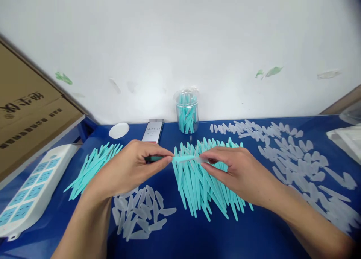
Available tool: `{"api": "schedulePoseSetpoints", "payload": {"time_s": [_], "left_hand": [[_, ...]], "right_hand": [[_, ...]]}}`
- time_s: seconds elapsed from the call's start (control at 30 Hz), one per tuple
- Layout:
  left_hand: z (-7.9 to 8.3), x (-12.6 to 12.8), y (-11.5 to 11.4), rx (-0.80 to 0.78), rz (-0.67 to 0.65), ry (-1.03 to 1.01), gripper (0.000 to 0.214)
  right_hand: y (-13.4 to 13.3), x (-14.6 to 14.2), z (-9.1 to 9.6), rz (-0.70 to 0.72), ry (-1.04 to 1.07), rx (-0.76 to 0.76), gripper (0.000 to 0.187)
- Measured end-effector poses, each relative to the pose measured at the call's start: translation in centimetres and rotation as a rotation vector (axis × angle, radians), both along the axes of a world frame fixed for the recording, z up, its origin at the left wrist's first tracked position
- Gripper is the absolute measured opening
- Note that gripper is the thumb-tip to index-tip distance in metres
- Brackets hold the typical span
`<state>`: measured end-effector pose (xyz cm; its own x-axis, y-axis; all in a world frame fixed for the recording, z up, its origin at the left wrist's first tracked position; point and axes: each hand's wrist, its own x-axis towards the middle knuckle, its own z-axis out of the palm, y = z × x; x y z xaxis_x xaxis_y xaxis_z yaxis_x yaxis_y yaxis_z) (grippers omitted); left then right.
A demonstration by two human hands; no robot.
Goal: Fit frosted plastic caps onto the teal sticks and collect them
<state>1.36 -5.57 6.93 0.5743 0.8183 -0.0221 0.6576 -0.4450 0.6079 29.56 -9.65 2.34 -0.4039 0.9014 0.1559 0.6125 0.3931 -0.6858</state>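
Bright, even light is falling from above, washing the white wall (pixel 180 37) toward glare. Soft shadows are pooling under the hands. Wide-angle distortion is bending the edges; corners are darkening.

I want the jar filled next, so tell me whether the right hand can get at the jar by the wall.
Probably yes: the right hand has only flat teal sticks between it and the jar, though it is pinching one stick.
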Motion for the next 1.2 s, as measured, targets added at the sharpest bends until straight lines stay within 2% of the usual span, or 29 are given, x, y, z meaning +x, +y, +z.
{"api": "schedulePoseSetpoints", "payload": {"time_s": [0.1,0.23,0.4,0.57,0.7,0.83,0.97,1.2], "left_hand": [[-1.3,0.0,-0.1,0.139,-0.002,-0.03,0.019],[-2.9,-0.2,-0.7,0.311,-0.017,-0.107,0.021],[-3.3,0.1,-0.8,0.429,-0.073,-0.064,0.024],[-3.7,0.4,-0.8,0.459,-0.076,-0.024,0.022],[-4.7,1.0,-1.3,0.487,-0.07,-0.012,0.02],[-5.6,2.2,-2.1,0.551,-0.088,-0.011,0.019],[-5.8,3.0,-2.5,0.578,-0.09,0.001,0.017],[-5.9,2.9,-2.2,0.592,-0.071,-0.018,0.018]], "right_hand": [[0.0,0.4,-1.0,0.004,0.026,-0.007,0.024],[0.0,0.4,-1.1,-0.005,0.032,-0.063,0.023],[0.2,0.3,-0.7,-0.031,0.032,-0.129,0.023],[0.2,0.3,-0.6,-0.044,0.022,-0.181,0.022],[0.0,0.2,-0.9,-0.027,0.016,-0.193,0.022],[-0.1,0.0,-1.3,-0.031,0.04,-0.137,0.02],[-0.2,0.0,-1.5,-0.032,0.035,-0.1,0.02],[-0.1,-0.1,-1.7,-0.024,0.045,-0.067,0.02]]}}
